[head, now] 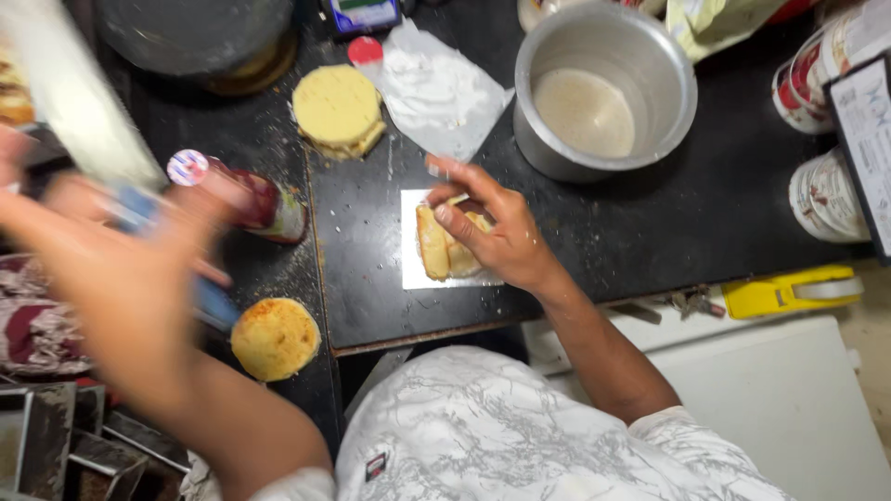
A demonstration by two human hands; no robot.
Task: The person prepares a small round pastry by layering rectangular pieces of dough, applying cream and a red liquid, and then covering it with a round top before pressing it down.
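Here right hand (492,232) pinches split bun (445,246) on paper square (413,269); left hand (139,278) blurred, grip unreadable; loose hold could spill filling onto black counter (650,223).

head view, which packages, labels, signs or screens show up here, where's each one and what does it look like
Squeeze bottle: lying left of centre, red, round patterned cap.
Two tubs: right edge, round, white with red print.
Framed sign: far right, white sheet, black frame.
Small screen device: top centre, dark with blue-green panel.
Pouch: top right, pale yellow-green, crumpled.
Tape dispenser: right counter edge, yellow.
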